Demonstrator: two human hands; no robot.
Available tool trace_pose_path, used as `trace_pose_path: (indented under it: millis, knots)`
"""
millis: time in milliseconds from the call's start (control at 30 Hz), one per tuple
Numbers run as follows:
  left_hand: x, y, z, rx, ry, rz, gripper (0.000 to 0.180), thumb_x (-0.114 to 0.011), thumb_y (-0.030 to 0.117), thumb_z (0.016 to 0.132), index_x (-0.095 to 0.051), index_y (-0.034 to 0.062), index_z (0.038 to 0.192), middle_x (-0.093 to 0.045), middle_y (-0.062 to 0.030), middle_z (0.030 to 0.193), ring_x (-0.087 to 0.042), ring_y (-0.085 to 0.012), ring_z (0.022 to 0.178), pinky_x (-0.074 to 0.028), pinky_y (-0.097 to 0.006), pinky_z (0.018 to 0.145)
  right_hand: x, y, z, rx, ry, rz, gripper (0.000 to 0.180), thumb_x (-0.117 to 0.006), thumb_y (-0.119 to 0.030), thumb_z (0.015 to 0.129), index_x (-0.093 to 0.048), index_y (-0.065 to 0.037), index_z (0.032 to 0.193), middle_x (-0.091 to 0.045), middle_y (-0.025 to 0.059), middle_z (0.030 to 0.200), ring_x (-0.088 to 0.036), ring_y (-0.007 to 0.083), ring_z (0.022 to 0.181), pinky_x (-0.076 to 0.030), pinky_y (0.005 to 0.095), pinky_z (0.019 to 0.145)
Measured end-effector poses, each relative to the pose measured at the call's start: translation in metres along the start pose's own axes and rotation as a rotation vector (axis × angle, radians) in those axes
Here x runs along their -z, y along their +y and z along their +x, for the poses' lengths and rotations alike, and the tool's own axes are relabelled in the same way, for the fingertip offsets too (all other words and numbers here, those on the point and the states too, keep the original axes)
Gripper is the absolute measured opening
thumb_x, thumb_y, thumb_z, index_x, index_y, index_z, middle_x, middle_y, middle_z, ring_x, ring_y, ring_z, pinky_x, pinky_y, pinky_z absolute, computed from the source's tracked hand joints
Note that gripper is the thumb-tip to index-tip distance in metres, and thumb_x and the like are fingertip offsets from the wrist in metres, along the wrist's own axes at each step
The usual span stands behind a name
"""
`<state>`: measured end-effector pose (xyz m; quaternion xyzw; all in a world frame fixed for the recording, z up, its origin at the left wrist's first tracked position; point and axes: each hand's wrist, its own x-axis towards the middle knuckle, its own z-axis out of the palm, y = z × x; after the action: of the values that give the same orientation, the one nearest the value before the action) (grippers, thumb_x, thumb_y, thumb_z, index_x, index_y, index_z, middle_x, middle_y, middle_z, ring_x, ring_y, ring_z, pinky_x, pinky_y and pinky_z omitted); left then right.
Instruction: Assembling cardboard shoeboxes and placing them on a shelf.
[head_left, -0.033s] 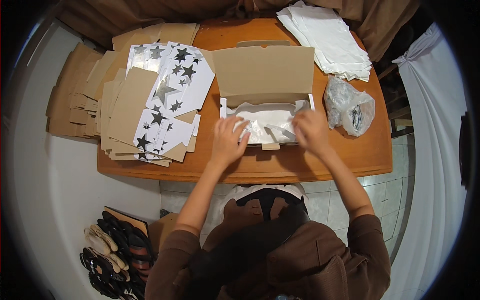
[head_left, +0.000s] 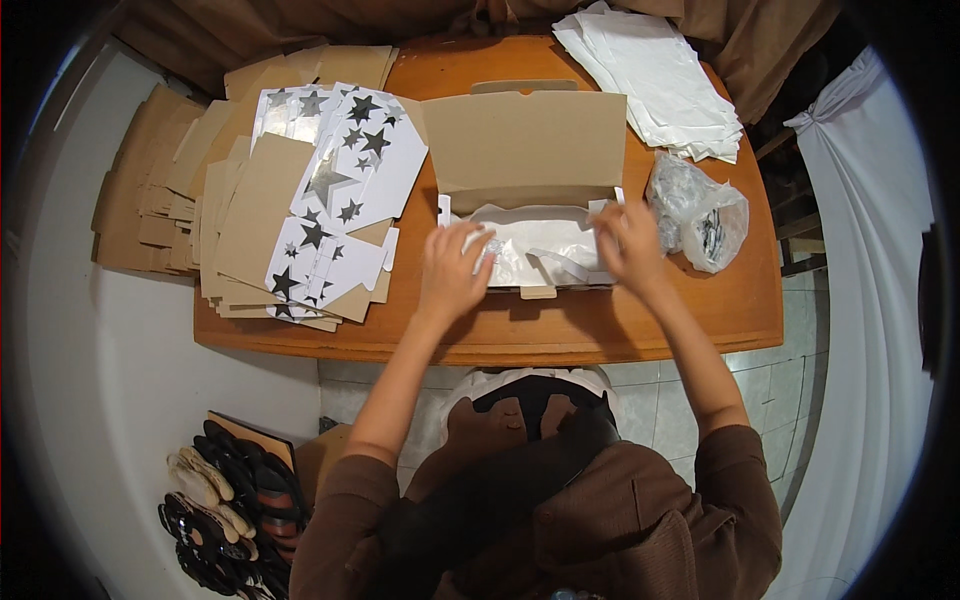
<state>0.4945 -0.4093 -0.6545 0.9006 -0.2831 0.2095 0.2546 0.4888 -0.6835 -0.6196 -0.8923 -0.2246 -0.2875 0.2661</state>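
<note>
An open cardboard box [head_left: 540,140], its lid raised at the back, stands in front of me on the wooden table. White tissue paper [head_left: 515,262] lines it, and a pale curved strip [head_left: 560,265] lies on the paper. At the box's left end is my left hand [head_left: 455,272], fingers bent and thumb apart, beside a small crumple of clear plastic [head_left: 493,247]. Over the right end hovers my right hand [head_left: 630,245], its fingers loosely bent, apart and slightly blurred. Nothing shows held in either hand. The right hand partly hides the box's right wall.
Flattened cardboard boxes [head_left: 265,210], some white with dark stars, cover the table's left side. White paper sheets [head_left: 650,85] lie at the back right, above a clear plastic bag [head_left: 715,225] with small dark-marked pieces. Several shoes [head_left: 230,500] lie at lower left.
My right hand has lifted slightly and its fingers have spread a little. My left hand has shifted slightly left. The strip's right end has moved a little.
</note>
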Motion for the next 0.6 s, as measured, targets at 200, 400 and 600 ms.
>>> trace_pose_path:
  millis: [200, 400, 600]
  knots:
    - [-0.003, 0.004, 0.049, 0.041, 0.068, 0.083, 0.028, -0.056, 0.01, 0.081, -0.06, 0.0067, 0.109, -0.056, -0.0096, 0.11, -0.05, -0.0285, 0.105, -0.035, -0.043, 0.093, 0.018, 0.057, 0.016, -0.192, -0.104, -0.042, 0.011, -0.059, -0.011, 0.08, -0.062, -0.005, 0.088, -0.058, 0.0116, 0.084, -0.054, 0.0308, 0.08, -0.043, 0.0377, 0.071]
    - [-0.039, 0.052, 0.036, -0.108, 0.053, -0.049, 0.027, -0.058, 0.008, 0.08, -0.061, 0.0099, 0.106, -0.059, -0.007, 0.103, -0.053, -0.0266, 0.1, -0.037, -0.043, 0.09, 0.018, 0.087, -0.016, -0.69, -0.733, 0.057, 0.048, -0.059, -0.047, 0.082, -0.064, 0.0, 0.084, -0.064, 0.0172, 0.079, -0.06, 0.0304, 0.069, -0.046, 0.0376, 0.064]
    - [-0.084, 0.135, 0.024, -0.176, -0.141, -0.018, 0.033, -0.068, 0.024, 0.074, -0.062, 0.0072, 0.102, -0.059, -0.0045, 0.095, -0.054, -0.0198, 0.091, -0.04, -0.036, 0.083, 0.008, 0.094, -0.024, -0.705, -0.946, 0.276, 0.049, -0.06, -0.047, 0.079, -0.065, 0.001, 0.069, -0.061, 0.0176, 0.062, -0.06, 0.0273, 0.059, -0.046, 0.0377, 0.057]
